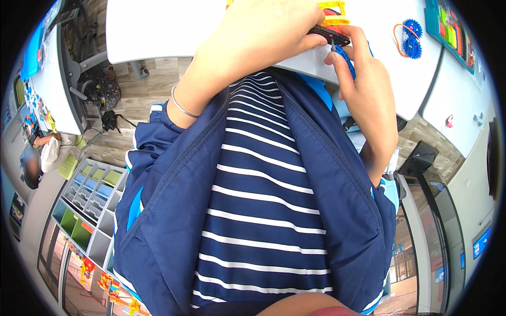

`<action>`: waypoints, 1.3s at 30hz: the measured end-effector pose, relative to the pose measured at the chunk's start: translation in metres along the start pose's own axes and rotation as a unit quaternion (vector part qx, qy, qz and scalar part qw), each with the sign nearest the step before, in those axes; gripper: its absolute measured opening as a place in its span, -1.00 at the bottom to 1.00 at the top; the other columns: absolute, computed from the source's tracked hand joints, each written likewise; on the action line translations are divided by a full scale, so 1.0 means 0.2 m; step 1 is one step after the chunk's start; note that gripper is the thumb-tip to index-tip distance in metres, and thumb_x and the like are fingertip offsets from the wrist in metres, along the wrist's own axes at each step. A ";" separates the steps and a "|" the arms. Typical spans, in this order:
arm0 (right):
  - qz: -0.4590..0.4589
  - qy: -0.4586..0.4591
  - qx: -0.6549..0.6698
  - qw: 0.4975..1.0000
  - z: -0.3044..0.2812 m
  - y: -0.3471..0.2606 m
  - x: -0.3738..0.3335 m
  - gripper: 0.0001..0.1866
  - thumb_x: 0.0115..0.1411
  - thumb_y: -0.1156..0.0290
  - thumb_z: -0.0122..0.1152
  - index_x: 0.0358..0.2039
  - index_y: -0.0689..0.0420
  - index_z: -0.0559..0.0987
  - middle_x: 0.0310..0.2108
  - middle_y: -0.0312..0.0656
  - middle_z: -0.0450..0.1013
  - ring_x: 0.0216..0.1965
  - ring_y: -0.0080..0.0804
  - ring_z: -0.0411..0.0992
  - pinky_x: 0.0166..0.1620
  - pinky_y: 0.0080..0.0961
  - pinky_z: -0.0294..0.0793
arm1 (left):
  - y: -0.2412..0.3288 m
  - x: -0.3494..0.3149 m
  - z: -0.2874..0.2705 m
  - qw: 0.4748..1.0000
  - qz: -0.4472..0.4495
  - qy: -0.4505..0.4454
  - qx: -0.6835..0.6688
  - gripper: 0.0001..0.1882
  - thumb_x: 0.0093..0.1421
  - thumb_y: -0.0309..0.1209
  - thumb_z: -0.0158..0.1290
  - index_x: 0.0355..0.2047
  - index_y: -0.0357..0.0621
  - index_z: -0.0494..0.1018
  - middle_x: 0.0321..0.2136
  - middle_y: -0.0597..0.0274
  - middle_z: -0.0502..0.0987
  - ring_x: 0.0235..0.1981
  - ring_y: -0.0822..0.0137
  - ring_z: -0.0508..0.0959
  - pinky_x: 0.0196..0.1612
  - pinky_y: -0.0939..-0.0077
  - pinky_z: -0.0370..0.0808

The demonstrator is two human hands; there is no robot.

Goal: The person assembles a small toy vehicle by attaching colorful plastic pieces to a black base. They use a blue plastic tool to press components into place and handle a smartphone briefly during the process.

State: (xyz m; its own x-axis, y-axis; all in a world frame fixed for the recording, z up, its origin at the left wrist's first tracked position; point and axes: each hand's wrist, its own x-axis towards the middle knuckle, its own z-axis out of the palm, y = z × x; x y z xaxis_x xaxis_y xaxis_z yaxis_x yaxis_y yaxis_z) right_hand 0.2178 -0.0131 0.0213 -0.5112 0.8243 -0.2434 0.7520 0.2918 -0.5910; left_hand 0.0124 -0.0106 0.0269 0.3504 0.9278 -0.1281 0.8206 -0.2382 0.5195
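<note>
My left hand (274,26) reaches over the white table's near edge, its thumb and fingers closed on a toy construction assembly with a black beam (333,36) and a yellow frame (337,20), plus some red. Most of its fingertips are hidden behind the hand. My right hand (366,73) is closed round a blue curved building piece (346,62) just below the assembly. A thin grey rod (332,46) shows between the right thumb and the black beam. How the blue piece joins the beam cannot be made out.
Two blue toy gears (412,39) with an orange band lie on the table (158,31) to the right. Beyond them stands a teal tray (433,21) of colourful parts. A person (52,150) is at another table, far left, near a shelf of bins (84,216).
</note>
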 end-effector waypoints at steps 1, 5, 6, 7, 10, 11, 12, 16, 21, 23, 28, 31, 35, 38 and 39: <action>0.001 0.006 0.015 1.000 0.00 -0.01 0.00 -0.62 0.34 0.45 0.14 0.14 0.18 0.34 -0.41 0.09 0.59 -0.46 0.06 0.55 -0.35 -0.09 0.47 | 0.01 0.00 -0.01 1.000 -0.003 -0.007 -0.004 -0.66 0.20 -0.20 0.24 -0.37 -0.31 0.57 -0.52 -0.03 0.59 -0.46 0.03 0.62 -0.32 0.19 0.53; 0.022 0.018 0.049 0.998 0.03 -0.03 0.00 -0.64 0.32 0.48 0.15 0.09 0.21 0.35 -0.46 0.18 0.55 -0.37 0.23 0.56 -0.31 0.05 0.49 | 0.03 -0.03 -0.03 1.000 0.008 0.010 0.000 -0.66 0.21 -0.19 0.24 -0.37 -0.29 0.59 -0.53 -0.02 0.60 -0.46 0.05 0.63 -0.33 0.21 0.54; 0.020 0.025 0.049 0.998 0.04 -0.04 0.00 -0.64 0.32 0.48 0.15 0.09 0.20 0.34 -0.46 0.18 0.55 -0.37 0.23 0.56 -0.31 0.05 0.49 | 0.04 -0.03 -0.03 1.000 -0.002 -0.001 -0.004 -0.66 0.21 -0.19 0.24 -0.37 -0.29 0.59 -0.53 -0.02 0.60 -0.46 0.05 0.63 -0.33 0.22 0.54; 0.018 0.032 0.049 0.998 0.05 -0.04 -0.01 -0.65 0.32 0.48 0.15 0.09 0.20 0.34 -0.47 0.18 0.55 -0.37 0.24 0.56 -0.32 0.05 0.49 | 0.04 -0.02 -0.04 1.000 -0.012 -0.012 -0.008 -0.66 0.21 -0.19 0.24 -0.37 -0.29 0.59 -0.53 -0.01 0.60 -0.47 0.06 0.63 -0.33 0.23 0.54; 0.025 0.044 0.067 0.996 0.09 -0.06 -0.01 -0.64 0.32 0.49 0.14 0.08 0.20 0.32 -0.47 0.18 0.54 -0.37 0.24 0.56 -0.33 0.05 0.49 | 0.06 -0.05 -0.06 0.999 -0.031 -0.043 0.001 -0.67 0.22 -0.20 0.23 -0.37 -0.28 0.60 -0.55 0.01 0.60 -0.47 0.07 0.64 -0.34 0.24 0.55; 0.031 0.045 0.075 0.996 0.09 -0.06 -0.02 -0.64 0.32 0.50 0.14 0.08 0.20 0.31 -0.47 0.18 0.54 -0.37 0.24 0.56 -0.34 0.06 0.49 | 0.07 -0.05 -0.06 0.999 -0.029 -0.046 0.001 -0.68 0.22 -0.20 0.23 -0.37 -0.28 0.60 -0.55 0.01 0.60 -0.48 0.08 0.65 -0.34 0.24 0.55; 0.040 0.048 0.080 0.995 0.10 -0.06 -0.02 -0.64 0.33 0.50 0.13 0.08 0.21 0.31 -0.47 0.19 0.54 -0.36 0.24 0.56 -0.34 0.06 0.49 | 0.08 -0.04 -0.06 0.998 -0.026 -0.049 0.001 -0.68 0.22 -0.20 0.23 -0.37 -0.28 0.60 -0.55 0.02 0.61 -0.48 0.08 0.65 -0.34 0.24 0.56; 0.063 0.046 0.082 0.994 0.10 -0.05 -0.01 -0.64 0.33 0.49 0.12 0.10 0.22 0.30 -0.44 0.19 0.55 -0.34 0.24 0.57 -0.31 0.05 0.49 | 0.08 -0.05 -0.03 0.999 -0.016 -0.029 -0.004 -0.69 0.23 -0.21 0.22 -0.35 -0.26 0.61 -0.53 0.02 0.62 -0.46 0.09 0.66 -0.32 0.22 0.57; 0.018 -0.024 0.119 0.992 0.01 -0.01 -0.02 -0.57 0.34 0.46 0.14 0.17 0.22 0.30 -0.39 0.12 0.60 -0.28 0.15 0.59 -0.22 -0.04 0.51 | 0.04 -0.05 0.00 0.999 -0.018 0.010 -0.026 -0.71 0.25 -0.21 0.19 -0.31 -0.23 0.64 -0.51 0.01 0.63 -0.45 0.07 0.66 -0.32 0.20 0.56; -0.001 -0.051 0.110 0.993 -0.04 0.02 -0.02 -0.56 0.35 0.44 0.14 0.20 0.21 0.31 -0.37 0.05 0.61 -0.31 0.06 0.58 -0.24 -0.13 0.50 | 0.04 -0.05 0.01 1.000 -0.016 -0.003 -0.023 -0.71 0.26 -0.20 0.18 -0.30 -0.22 0.64 -0.51 0.00 0.63 -0.44 0.06 0.66 -0.31 0.19 0.56; -0.023 -0.056 0.092 0.994 -0.06 0.04 -0.02 -0.58 0.40 0.40 0.14 0.21 0.19 0.34 -0.36 -0.10 0.62 -0.54 -0.27 0.47 -0.41 -0.38 0.43 | 0.05 -0.05 -0.05 0.999 -0.005 -0.033 -0.025 -0.70 0.26 -0.21 0.18 -0.30 -0.24 0.63 -0.50 -0.03 0.63 -0.43 0.02 0.66 -0.31 0.18 0.57; 0.003 -0.048 0.082 0.995 -0.04 0.02 -0.03 -0.56 0.36 0.40 0.18 0.19 0.20 0.35 -0.37 0.03 0.63 -0.30 0.08 0.61 -0.23 -0.13 0.52 | 0.07 -0.05 -0.04 0.999 -0.008 -0.054 0.006 -0.70 0.26 -0.22 0.18 -0.30 -0.25 0.63 -0.50 -0.04 0.63 -0.44 0.01 0.66 -0.30 0.18 0.57; -0.001 -0.030 0.110 0.993 -0.11 0.00 -0.05 -0.53 0.36 0.42 0.18 0.24 0.16 0.35 -0.40 -0.01 0.63 -0.40 -0.03 0.60 -0.29 -0.21 0.51 | 0.06 -0.03 -0.04 1.000 -0.004 -0.009 -0.026 -0.71 0.27 -0.24 0.17 -0.29 -0.28 0.62 -0.50 -0.07 0.62 -0.43 -0.03 0.65 -0.29 0.17 0.57; 0.005 0.016 0.160 0.987 -0.15 0.02 -0.08 -0.49 0.39 0.45 0.15 0.33 0.13 0.34 -0.39 -0.19 0.62 -0.57 -0.48 0.41 -0.45 -0.53 0.38 | 0.04 -0.03 -0.06 1.000 -0.015 -0.011 -0.012 -0.72 0.27 -0.26 0.17 -0.27 -0.30 0.60 -0.49 -0.10 0.62 -0.42 -0.05 0.65 -0.27 0.16 0.56; 0.004 0.037 0.182 0.983 -0.15 0.03 -0.08 -0.47 0.40 0.47 0.13 0.36 0.11 0.33 -0.39 -0.26 0.62 -0.64 -0.67 0.31 -0.52 -0.67 0.32 | 0.02 -0.02 -0.07 1.000 -0.013 -0.011 -0.011 -0.72 0.28 -0.27 0.16 -0.26 -0.30 0.60 -0.49 -0.11 0.62 -0.41 -0.06 0.65 -0.26 0.16 0.55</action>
State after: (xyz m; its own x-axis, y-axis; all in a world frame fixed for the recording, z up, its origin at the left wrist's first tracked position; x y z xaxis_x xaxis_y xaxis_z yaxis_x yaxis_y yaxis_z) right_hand 0.2429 -0.0098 0.0458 -0.4643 0.8626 -0.2011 0.5506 0.1033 -0.8283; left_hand 0.0081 -0.0119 0.0425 0.3392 0.9269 -0.1607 0.8194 -0.2071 0.5345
